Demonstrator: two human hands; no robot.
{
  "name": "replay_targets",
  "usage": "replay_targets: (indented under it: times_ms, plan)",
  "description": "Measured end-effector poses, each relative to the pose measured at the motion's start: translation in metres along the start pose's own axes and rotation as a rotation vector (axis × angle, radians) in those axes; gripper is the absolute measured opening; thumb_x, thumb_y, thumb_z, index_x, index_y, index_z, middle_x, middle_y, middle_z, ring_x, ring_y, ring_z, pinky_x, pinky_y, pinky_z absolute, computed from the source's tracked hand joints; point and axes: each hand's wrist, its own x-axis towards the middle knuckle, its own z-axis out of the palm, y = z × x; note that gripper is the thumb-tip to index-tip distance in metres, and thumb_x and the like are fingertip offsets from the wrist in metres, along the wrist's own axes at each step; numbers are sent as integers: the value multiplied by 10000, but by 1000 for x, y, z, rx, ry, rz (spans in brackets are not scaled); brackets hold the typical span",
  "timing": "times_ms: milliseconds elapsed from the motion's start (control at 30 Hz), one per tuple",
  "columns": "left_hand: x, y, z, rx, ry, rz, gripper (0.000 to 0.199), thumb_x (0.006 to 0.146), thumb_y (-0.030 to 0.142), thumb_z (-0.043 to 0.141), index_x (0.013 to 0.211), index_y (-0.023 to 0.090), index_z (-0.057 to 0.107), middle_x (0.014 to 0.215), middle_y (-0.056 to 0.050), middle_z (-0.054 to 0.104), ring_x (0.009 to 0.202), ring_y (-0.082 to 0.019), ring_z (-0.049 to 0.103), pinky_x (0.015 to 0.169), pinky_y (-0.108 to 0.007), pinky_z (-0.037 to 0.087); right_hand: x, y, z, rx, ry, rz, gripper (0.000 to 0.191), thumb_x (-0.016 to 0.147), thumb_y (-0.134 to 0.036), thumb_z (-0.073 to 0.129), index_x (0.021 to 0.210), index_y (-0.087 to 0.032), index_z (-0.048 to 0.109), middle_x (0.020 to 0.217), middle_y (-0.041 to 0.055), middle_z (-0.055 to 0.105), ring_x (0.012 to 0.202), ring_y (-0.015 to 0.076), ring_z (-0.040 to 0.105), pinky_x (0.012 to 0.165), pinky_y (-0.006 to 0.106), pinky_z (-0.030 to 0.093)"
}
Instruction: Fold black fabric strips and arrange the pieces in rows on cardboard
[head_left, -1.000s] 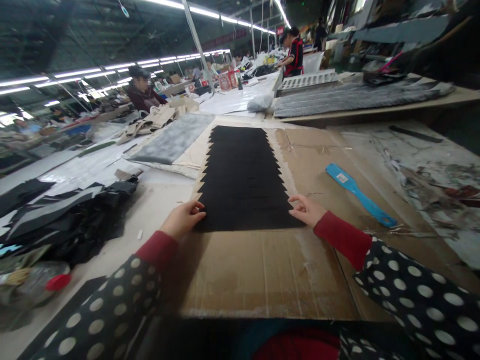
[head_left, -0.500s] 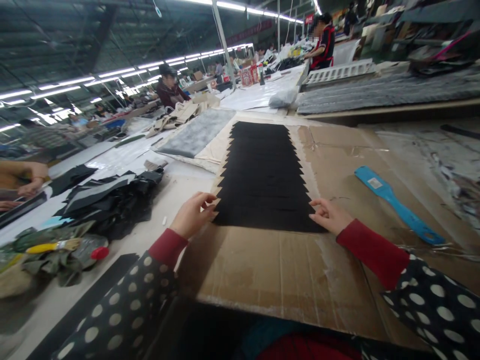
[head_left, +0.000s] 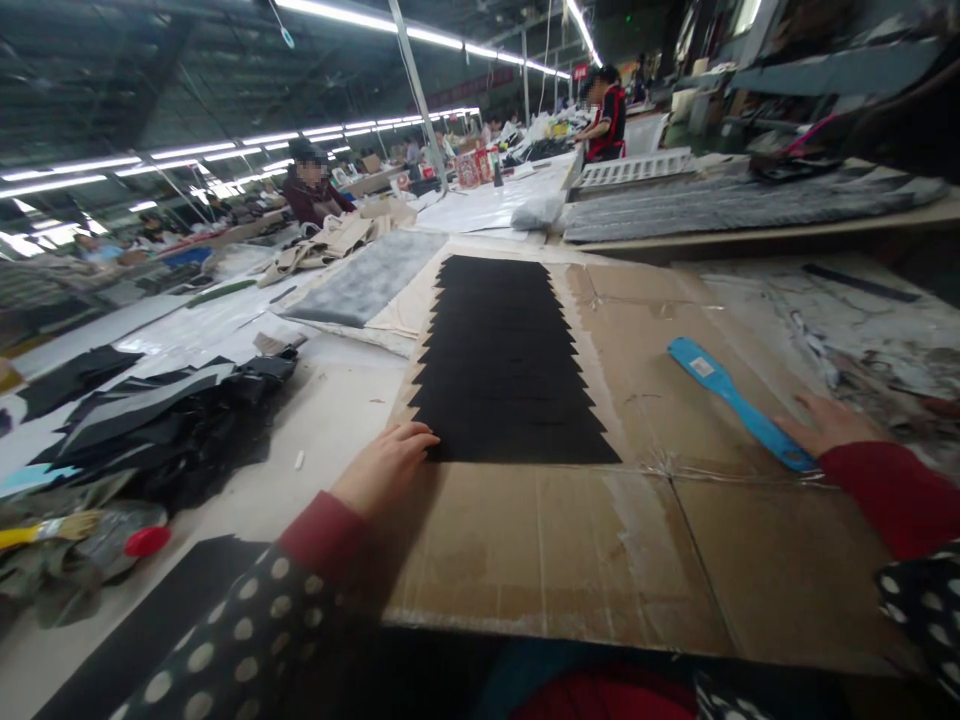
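1. Head view, the only one, clock face centred on the stack: the black pieces [head_left: 510,370] lie flat on the brown cardboard [head_left: 525,560], overlapped like shingles so that both long sides run in sharp sawtooth steps.
2. The left hand [head_left: 390,462] is at about 8 o'clock, fingers bent, their tips resting at the stack's near-left corner. From where I stand I can't tell whether they pinch it or only press.
3. The right hand [head_left: 825,425] is out between 3 and 4 o'clock, loosely open and a bit blurred, beside the handle end of a blue flat tool [head_left: 739,402]. Whether it touches the handle, I can't say.
4. I'd judge the black pieces light, thin and fairly limp, not brittle, though the pointed corners might bend or fray. Being merely overlapped, as far as I can see, they could slide and lose their even spacing.
5. For a hold, I'd take the near edge by its corners at about 5 and 7 o'clock, pressing lightly; one-sided tugging could skew the rows.
6. The tool looks light and stiff; its narrow handle, pointing towards 4 o'clock, seems the natural grip.
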Motion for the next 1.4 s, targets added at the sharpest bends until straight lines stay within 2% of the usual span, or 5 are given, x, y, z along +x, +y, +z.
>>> replay_targets:
  times_ms: [100,567,967,1100,1400]
  plan:
    - [1,0,1,-9,23,-10,309,813,161,341,988,179,594,1047,-72,576,968,-172,527,901,-330,423,-13,29,5,70,-60,88,263,742,-415,427,807,-203,569,850,219,587,687,272,547,571,409,387]
    - [-9,-5,12,127,119,-93,282,846,259,358,1013,186,573,1075,-76,565,972,-203,515,861,-362,417,-23,-65,-11,131,-161,109,434,721,-303,479,1134,-175,508,841,154,600,685,278,562,567,375,408]
    - [-12,-6,15,167,94,-163,297,844,241,357,1051,230,570,1142,-46,549,1037,-216,494,837,-379,403,-101,-345,-50,833,-639,-418,376,711,-274,500,1064,-190,599,871,17,640,660,129,550,655,269,439]
    - [-12,-5,14,140,100,-167,288,841,265,369,1024,227,588,1120,-49,559,1019,-217,506,833,-380,405,-92,-305,-42,831,-597,-314,387,735,-304,488,1078,-161,596,941,57,643,738,172,579,715,306,446]
    - [-12,-4,12,87,109,-174,284,834,257,386,1032,222,585,1125,-52,561,1033,-217,506,840,-393,409,-78,-68,-43,416,-27,32,537,624,-672,501,1000,-311,630,818,165,635,631,238,578,556,403,412]
